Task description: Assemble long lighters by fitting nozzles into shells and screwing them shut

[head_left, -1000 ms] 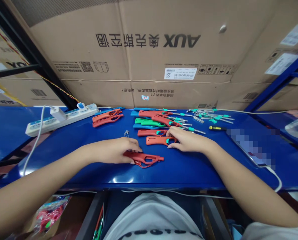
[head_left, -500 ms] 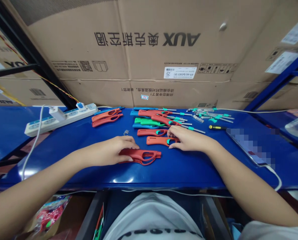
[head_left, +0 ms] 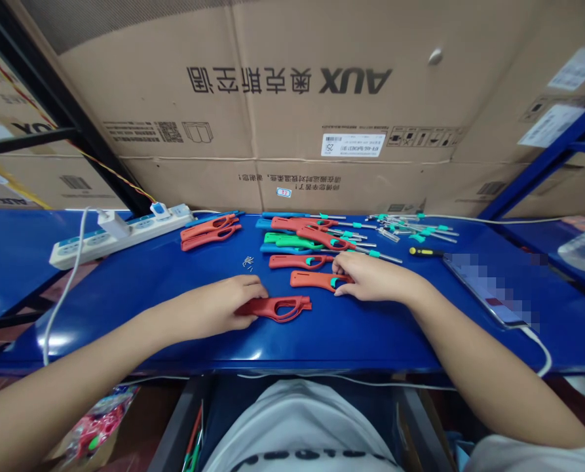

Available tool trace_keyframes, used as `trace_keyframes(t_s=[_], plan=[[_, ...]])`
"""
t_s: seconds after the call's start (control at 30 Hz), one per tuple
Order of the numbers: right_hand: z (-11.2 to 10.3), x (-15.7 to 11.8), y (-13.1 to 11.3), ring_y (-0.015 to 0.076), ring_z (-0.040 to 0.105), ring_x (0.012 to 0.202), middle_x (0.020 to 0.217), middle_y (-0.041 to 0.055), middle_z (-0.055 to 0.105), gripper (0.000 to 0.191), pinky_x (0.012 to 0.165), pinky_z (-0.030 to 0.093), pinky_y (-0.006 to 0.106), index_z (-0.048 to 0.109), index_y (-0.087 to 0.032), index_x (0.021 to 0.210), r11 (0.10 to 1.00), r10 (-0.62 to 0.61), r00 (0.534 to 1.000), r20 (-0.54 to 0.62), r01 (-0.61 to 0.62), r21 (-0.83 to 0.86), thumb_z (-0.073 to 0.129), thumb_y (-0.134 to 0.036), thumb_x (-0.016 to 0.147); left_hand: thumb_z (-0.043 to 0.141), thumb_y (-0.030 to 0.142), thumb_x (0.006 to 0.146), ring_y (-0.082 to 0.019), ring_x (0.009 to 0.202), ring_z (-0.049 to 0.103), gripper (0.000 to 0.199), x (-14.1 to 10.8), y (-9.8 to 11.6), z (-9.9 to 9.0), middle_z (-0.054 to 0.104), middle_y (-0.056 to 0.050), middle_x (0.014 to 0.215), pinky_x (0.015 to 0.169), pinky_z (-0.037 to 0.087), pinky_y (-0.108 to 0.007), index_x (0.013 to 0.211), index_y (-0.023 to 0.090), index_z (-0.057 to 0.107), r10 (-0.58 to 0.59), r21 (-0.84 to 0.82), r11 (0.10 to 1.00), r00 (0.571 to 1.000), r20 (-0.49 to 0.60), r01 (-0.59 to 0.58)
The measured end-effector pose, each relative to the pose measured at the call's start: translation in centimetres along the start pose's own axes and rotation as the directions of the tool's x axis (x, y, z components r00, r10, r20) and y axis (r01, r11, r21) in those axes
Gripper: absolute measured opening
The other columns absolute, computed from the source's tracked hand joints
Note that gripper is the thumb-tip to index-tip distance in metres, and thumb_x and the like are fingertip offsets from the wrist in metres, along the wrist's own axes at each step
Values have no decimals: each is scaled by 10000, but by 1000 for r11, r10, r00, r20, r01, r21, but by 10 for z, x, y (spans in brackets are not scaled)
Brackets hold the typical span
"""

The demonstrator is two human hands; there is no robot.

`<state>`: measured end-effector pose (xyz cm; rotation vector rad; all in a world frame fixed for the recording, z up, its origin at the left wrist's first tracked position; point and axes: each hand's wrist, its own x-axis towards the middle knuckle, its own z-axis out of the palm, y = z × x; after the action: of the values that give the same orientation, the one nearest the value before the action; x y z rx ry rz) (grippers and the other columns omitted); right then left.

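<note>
My left hand (head_left: 238, 301) is closed around the rear end of a red lighter casing (head_left: 285, 307) at the front of the blue table. My right hand (head_left: 363, 275) pinches the front end of an orange lighter (head_left: 309, 280) with a green trigger; the fingertips partly cover that end. Just behind it lies a red lighter (head_left: 292, 261), also with a green trigger. Farther back is a pile of red, green (head_left: 292, 240) and blue lighters, several with metal tubes sticking out to the right. A few small screws (head_left: 247, 263) lie behind my left hand.
Two or more red-orange casings (head_left: 211, 235) lie at the left, by a white power strip (head_left: 120, 236). Metal tubes with green parts (head_left: 420, 229) are heaped at the back right. A yellow-handled screwdriver (head_left: 426, 252) and a phone (head_left: 489, 292) lie to the right. A large cardboard box (head_left: 282, 124) stands behind.
My left hand has turned the red casing slightly and shifted it a little left. My right hand and the orange lighter have moved slightly right and toward me.
</note>
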<state>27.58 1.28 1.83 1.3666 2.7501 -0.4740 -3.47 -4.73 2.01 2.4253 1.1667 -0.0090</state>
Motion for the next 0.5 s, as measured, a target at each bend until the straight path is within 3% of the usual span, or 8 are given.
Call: trace_keyframes(t_s=[0.13, 0.23, 0.27, 0.37, 0.43, 0.5], plan=[[-1, -1, 1, 233, 620, 857, 963, 95, 671, 223, 708, 423, 292, 622, -173, 909, 1000, -31, 999, 10, 31, 1, 748, -337, 825, 596, 230, 849, -192, 912, 638, 250, -2, -17, -28, 668, -46, 1055, 833, 491, -279, 1082, 195, 682, 34, 27, 999, 999, -14, -34], [0, -2, 2, 242, 627, 837, 949, 102, 676, 210, 692, 427, 304, 627, -175, 893, 999, -38, 999, 8, 38, -8, 734, -346, 833, 634, 343, 869, -191, 904, 629, 262, -3, -54, -62, 701, -28, 1044, 817, 491, -275, 1075, 192, 692, -15, 97, 995, 983, -184, 34], [1, -1, 3, 247, 626, 836, 949, 105, 676, 212, 691, 429, 310, 627, -174, 892, 999, -43, 999, 4, 43, -16, 729, -351, 835, 643, 411, 877, -181, 872, 623, 304, -2, -70, -73, 707, -22, 1047, 786, 489, -266, 1083, 193, 694, -72, 121, 987, 963, -259, 107], [2, -2, 4, 250, 617, 825, 946, 112, 667, 228, 690, 430, 320, 614, -171, 889, 997, -65, 998, -10, 64, -40, 724, -363, 832, 624, 642, 845, -145, 770, 568, 531, 7, -117, -100, 709, -23, 900, 744, 482, -245, 999, 139, 695, -194, 150, 940, 839, -509, 308], [2, -2, 3, 243, 611, 812, 940, 111, 660, 232, 685, 430, 318, 598, -170, 892, 997, -68, 998, -4, 67, -46, 717, -360, 833, 589, 705, 842, -124, 739, 517, 594, 17, -140, -108, 677, -3, 818, 760, 465, -229, 942, 128, 685, -199, 165, 926, 812, -549, 339], [1, -3, 2, 235, 610, 801, 935, 108, 654, 233, 682, 430, 313, 578, -172, 893, 997, -65, 998, 9, 65, -44, 706, -359, 838, 586, 718, 838, -99, 695, 469, 582, 27, -153, -109, 621, 35, 722, 754, 445, -196, 860, 142, 669, -197, 175, 924, 813, -548, 341]])
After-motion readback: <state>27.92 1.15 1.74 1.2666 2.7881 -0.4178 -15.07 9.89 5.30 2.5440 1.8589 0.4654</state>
